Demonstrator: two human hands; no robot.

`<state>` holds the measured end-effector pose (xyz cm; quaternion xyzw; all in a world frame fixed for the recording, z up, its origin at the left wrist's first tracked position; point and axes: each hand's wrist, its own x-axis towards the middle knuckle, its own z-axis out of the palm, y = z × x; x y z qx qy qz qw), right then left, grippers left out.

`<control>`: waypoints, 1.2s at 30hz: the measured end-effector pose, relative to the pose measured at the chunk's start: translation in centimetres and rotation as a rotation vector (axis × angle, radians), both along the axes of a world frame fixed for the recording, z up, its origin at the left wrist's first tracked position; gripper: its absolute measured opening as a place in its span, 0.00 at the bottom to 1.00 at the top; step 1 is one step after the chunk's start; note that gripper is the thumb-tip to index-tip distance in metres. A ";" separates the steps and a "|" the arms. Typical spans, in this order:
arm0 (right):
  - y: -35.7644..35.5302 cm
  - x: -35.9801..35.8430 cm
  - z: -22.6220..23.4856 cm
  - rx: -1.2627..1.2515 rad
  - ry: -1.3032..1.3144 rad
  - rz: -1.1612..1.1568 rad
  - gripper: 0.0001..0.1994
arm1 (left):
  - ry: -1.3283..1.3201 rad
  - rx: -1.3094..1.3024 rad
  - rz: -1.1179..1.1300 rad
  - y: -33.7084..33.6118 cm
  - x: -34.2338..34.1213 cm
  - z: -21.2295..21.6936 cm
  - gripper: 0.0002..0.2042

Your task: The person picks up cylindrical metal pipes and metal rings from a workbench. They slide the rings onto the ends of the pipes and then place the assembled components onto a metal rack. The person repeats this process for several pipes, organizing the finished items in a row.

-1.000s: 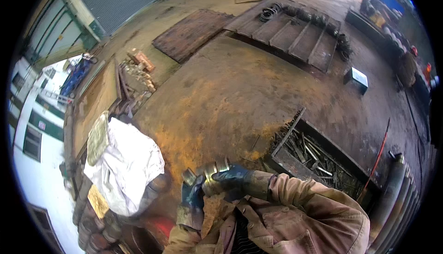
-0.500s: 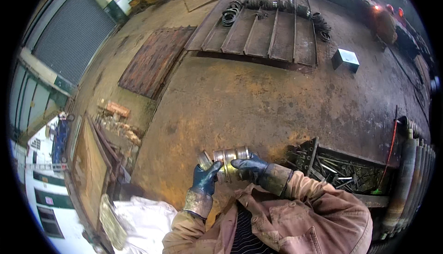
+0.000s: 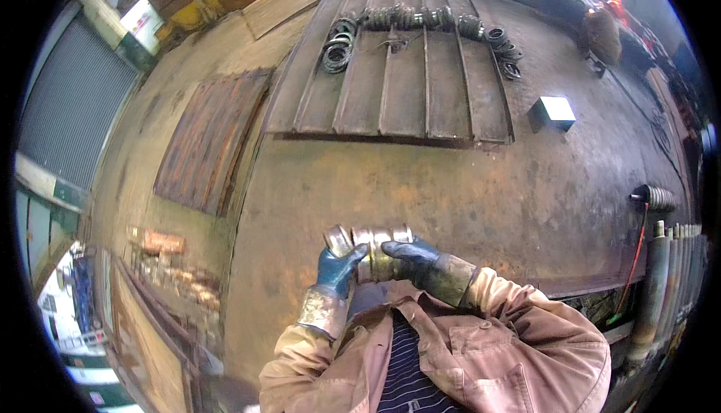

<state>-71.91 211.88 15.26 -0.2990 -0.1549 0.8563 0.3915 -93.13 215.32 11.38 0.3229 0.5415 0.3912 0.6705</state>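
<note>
A row of shiny metal rings point(image 3: 381, 261) is held in front of my chest between both gloved hands. My left hand point(image 3: 338, 270), in a blue glove with a grimy cuff, closes round the row's left end, its thumb pressed on the metal. There, one ring point(image 3: 338, 239) tilts away from the others. At the other end my right hand point(image 3: 413, 257), gloved alike, grips the rings with its thumb laid across them. Its other fingers are mostly hidden behind the metal.
Ahead lies a ribbed metal platform point(image 3: 402, 105) with rows of dark rings point(image 3: 405, 18). A box with a bright top point(image 3: 556, 110) stands to its right. Long cylinders point(image 3: 650, 293) and a coiled spring-like piece point(image 3: 658, 197) are at right. Boards point(image 3: 143, 315) lean at left.
My view has shifted, so the platform and floor sit lower and further left. The white cloth has left the view, and my right arm covers most of the bin of metal pieces. Both hands keep their grip.
</note>
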 end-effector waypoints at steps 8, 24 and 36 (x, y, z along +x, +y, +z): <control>16.2 5.2 3.3 -0.241 0.131 -0.454 0.26 | 0.205 0.185 -0.544 25.1 8.8 0.2 0.17; 52.0 23.5 -2.3 -0.274 0.223 -0.610 0.26 | 0.315 0.303 -0.611 62.4 28.2 -0.1 0.15; 77.4 33.8 -8.3 -0.329 0.041 -0.697 0.26 | 0.147 0.170 -0.705 88.2 40.2 -5.8 0.14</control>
